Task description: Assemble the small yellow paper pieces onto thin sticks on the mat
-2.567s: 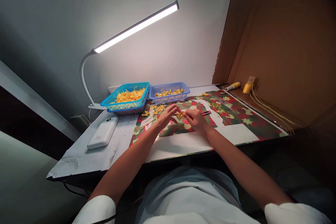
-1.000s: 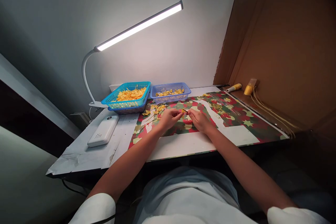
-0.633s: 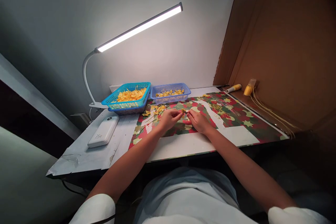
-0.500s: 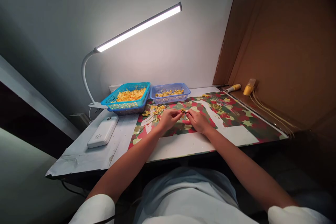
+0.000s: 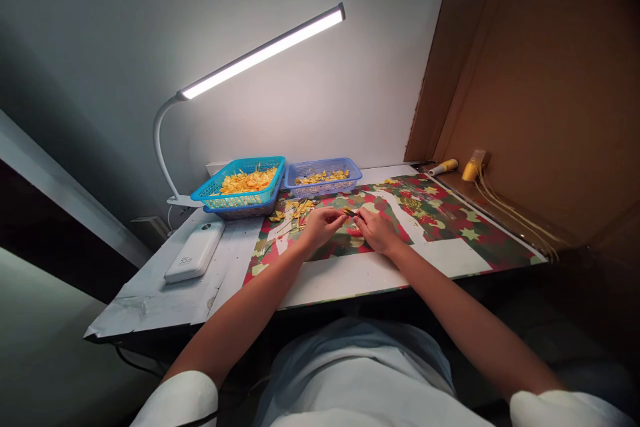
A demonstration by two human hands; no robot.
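Over the patterned sheet [image 5: 340, 250], my left hand [image 5: 319, 225] and my right hand [image 5: 376, 228] nearly meet at the fingertips. Between them is a small gold-and-dark piece [image 5: 350, 212], too small to name exactly. My right thumb and fingers pinch it from the right. The left fingers are pinched together at its other end; whatever they hold is hidden. Loose gold ribbon-like pieces [image 5: 300, 210] lie just beyond my left hand. A scatter of tiny gold bits [image 5: 414, 208] is on the sheet to the right.
A turquoise basket [image 5: 230, 200] heaped with yellow pieces sits at the back left, beside a purple basket [image 5: 325, 188] of gold pieces. A white power bank [image 5: 195, 252] lies at left under the lit lamp [image 5: 265, 52]. Cardboard [image 5: 540, 100] walls the right side, with yellow-filled bottles [image 5: 473, 167] near it.
Both hands keep almost the same place and pinch. The small piece between them shows at a slightly different angle. The view has shifted a little.
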